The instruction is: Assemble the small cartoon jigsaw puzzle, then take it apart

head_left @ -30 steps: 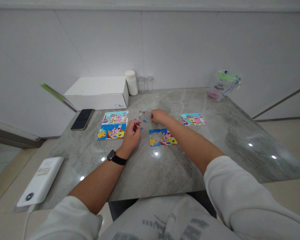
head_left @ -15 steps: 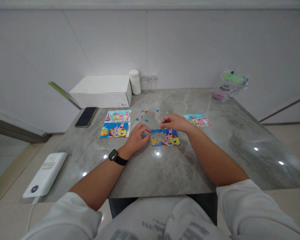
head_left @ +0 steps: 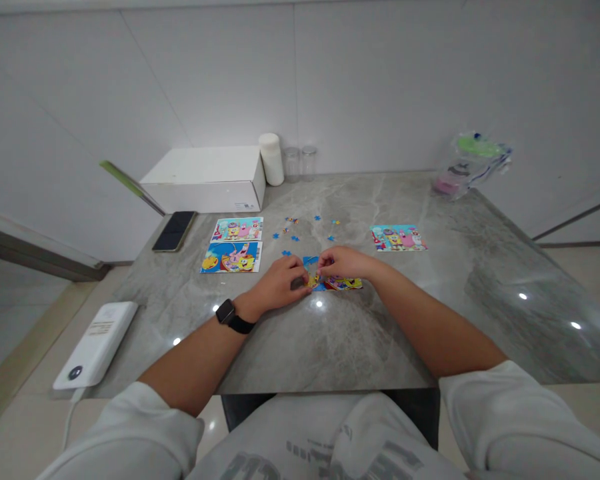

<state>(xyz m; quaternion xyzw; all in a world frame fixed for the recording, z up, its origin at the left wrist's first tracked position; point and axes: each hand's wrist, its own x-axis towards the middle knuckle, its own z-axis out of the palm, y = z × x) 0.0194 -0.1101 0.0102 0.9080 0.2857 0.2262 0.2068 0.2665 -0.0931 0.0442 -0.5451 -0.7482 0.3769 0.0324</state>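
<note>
A partly assembled jigsaw puzzle (head_left: pixel 350 284) with a gap in its picture lies on the grey table near the middle. My left hand (head_left: pixel 284 281) rests at its left edge, fingers curved and apart, with nothing visible between them. Over the gap, my right hand (head_left: pixel 341 263) pinches a small puzzle piece, mostly hidden by the fingertips. Several loose pieces (head_left: pixel 295 238) are scattered just beyond the hands. Left of them lie two picture cards, a light one (head_left: pixel 237 229) above a blue one (head_left: pixel 231 257). A finished-looking picture (head_left: pixel 399 238) lies to the right.
On the grey table (head_left: pixel 300 353), a phone (head_left: pixel 175 231) and a white power bank (head_left: pixel 96 345) are at the left. A white box (head_left: pixel 205 180), white bottle (head_left: pixel 271 160) and two glasses (head_left: pixel 300 165) stand at the back. A plastic bag (head_left: pixel 470 165) is back right.
My right hand has moved down and slightly left, over the gap in the puzzle. My left hand has shifted slightly down and right onto the puzzle's left edge. The view has tilted slightly.
</note>
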